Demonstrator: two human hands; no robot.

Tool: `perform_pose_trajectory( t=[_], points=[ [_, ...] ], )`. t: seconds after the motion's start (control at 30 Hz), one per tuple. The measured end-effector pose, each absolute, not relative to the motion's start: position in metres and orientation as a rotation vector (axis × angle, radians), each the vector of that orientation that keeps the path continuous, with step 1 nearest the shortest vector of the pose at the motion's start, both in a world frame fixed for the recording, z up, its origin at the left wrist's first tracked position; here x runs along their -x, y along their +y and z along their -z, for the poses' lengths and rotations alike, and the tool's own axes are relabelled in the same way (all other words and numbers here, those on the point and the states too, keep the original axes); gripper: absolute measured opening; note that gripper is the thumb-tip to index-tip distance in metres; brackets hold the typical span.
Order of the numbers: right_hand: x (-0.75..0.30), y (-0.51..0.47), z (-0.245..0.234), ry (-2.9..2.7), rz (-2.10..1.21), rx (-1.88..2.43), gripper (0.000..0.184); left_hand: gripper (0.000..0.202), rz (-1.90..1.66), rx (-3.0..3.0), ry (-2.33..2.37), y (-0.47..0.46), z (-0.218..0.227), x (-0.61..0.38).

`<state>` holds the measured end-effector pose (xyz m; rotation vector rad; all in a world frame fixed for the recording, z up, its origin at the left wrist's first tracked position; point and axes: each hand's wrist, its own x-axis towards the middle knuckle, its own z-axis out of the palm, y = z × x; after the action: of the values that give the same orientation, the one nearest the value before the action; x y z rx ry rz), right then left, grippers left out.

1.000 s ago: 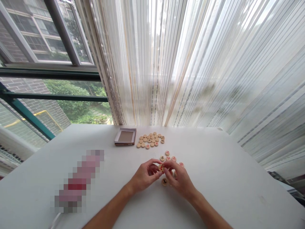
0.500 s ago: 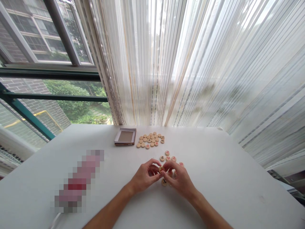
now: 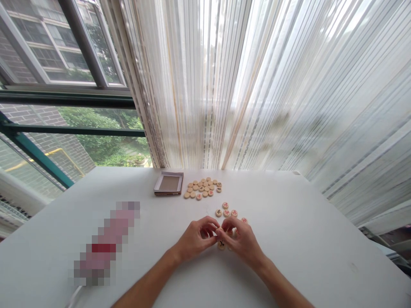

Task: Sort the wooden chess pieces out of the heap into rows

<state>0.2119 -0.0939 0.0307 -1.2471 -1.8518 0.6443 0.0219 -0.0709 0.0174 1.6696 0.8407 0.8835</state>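
My left hand (image 3: 196, 235) and my right hand (image 3: 240, 237) meet above the white table (image 3: 289, 265), fingertips closed together. Between them they pinch a round wooden xiangqi piece (image 3: 219, 229), mostly hidden by the fingers. Just below lies another xiangqi piece with a black mark (image 3: 221, 244). More pieces sit under and beside my right hand, partly covered. Past the fingertips are several loose pieces, among them a black-marked piece (image 3: 218, 212) and a red-marked piece (image 3: 234, 213).
A larger cluster of xiangqi pieces (image 3: 201, 188), many with blank sides up, lies farther back. Left of it stands a shallow open box (image 3: 168, 183). A blurred pinkish object (image 3: 109, 239) with a white cord lies at the left. String curtains (image 3: 205, 85) hang behind the table.
The held piece, whose marked face showed between the fingers before, has turned and is now mostly covered. Both hands stay in nearly the same place.
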Motion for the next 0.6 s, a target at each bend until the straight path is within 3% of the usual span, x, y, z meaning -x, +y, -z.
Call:
perform_pose_trajectory(
  t=[0.17, 0.6],
  points=[
    [-0.2110, -0.0943, -0.0315, -1.852, -0.646, 1.233, 0.019, 0.027, -0.881, -1.671, 0.845, -0.0712, -0.0204, -0.0215],
    [-0.2092, -0.0962, -0.0360, -1.835, -0.699, 1.090, 0.009, 0.036, -0.893, -1.495, 0.799, -0.0682, -0.0182, -0.0212]
  ],
)
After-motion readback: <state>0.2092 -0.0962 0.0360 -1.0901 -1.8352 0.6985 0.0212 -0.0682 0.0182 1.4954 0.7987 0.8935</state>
